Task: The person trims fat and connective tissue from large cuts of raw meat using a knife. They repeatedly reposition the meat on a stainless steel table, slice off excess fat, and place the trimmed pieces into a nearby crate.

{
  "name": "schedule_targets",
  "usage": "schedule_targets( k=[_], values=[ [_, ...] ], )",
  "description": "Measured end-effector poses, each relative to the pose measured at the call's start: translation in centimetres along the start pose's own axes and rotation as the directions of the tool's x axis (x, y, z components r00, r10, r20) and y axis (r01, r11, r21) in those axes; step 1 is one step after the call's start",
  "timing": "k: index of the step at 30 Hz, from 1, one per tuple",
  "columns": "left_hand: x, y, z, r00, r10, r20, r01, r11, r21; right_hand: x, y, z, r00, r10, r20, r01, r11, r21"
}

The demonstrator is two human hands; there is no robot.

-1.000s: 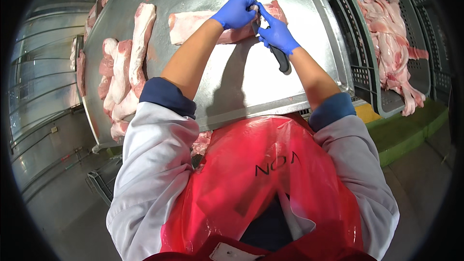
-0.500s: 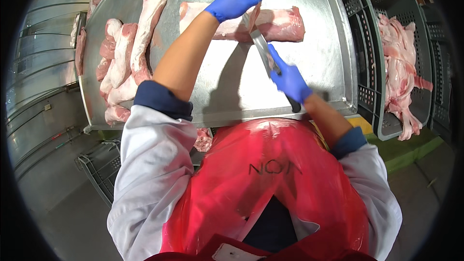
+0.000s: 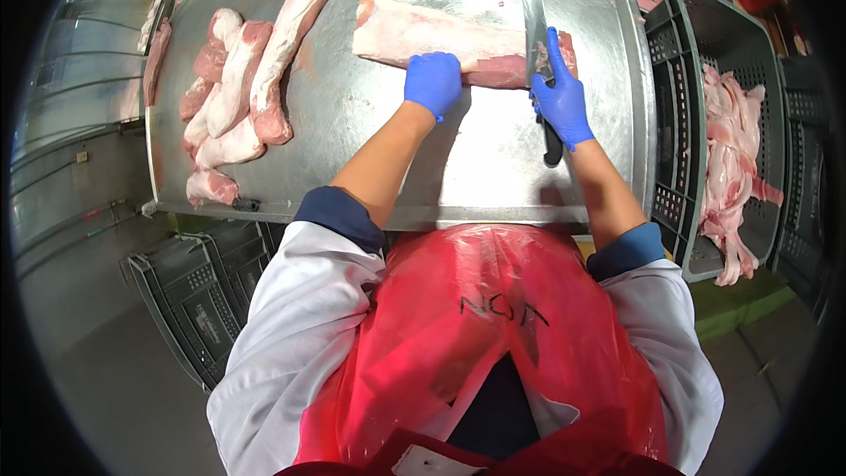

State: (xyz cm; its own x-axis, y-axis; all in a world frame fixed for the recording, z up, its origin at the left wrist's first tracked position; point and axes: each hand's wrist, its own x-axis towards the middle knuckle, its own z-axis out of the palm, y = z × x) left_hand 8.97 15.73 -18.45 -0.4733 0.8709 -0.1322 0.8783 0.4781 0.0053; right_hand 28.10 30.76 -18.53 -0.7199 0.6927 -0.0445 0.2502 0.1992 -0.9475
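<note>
Meat seemingly part-trimmed, knife over its right end

The long meat piece (image 3: 441,25) lies on the metal tabletop (image 3: 352,110). Red lean shows along its near edge and right end; a pale layer covers most of its top, apparently left to trim. Cut strips (image 3: 728,150) lie in a grey crate (image 3: 736,40). The left hand (image 3: 433,84) has curled fingers against the near edge; whether they pinch it cannot be told. The right hand (image 3: 561,106) grips the knife (image 3: 532,18), 1 finger extended beside the blade.

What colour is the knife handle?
Black; the knife handle shows best in the head view.
</note>
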Motion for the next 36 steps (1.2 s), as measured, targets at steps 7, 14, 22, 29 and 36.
schedule_targets(
  k=[7,14,22,29,36],
  values=[
    [-1.7,5.1,-2.8,0.992,-0.117,-0.056,0.057,0.783,-0.619,-4.8,-1.0,6.1,0.967,0.16,0.199,-0.158,0.987,-0.026],
    [-0.2,7.5,-3.5,0.965,-0.211,-0.154,0.019,0.644,-0.764,0.6,9.1,8.8,0.97,0.064,0.236,-0.082,0.994,0.067],
    [0.1,6.6,-5.0,0.943,-0.199,-0.265,-0.111,0.563,-0.819,-0.4,1.4,10.5,0.963,0.095,0.252,-0.088,0.995,-0.038],
    [-0.1,6.6,-7.1,0.892,-0.319,-0.321,-0.174,0.413,-0.894,-6.5,1.9,13.5,0.988,-0.103,0.114,0.123,0.976,-0.181],
    [0.4,4.6,-9.6,0.853,-0.309,-0.42,-0.278,0.411,-0.868,0.9,-6.3,17.7,0.904,0.309,0.297,-0.275,0.95,-0.151]
  ],
)
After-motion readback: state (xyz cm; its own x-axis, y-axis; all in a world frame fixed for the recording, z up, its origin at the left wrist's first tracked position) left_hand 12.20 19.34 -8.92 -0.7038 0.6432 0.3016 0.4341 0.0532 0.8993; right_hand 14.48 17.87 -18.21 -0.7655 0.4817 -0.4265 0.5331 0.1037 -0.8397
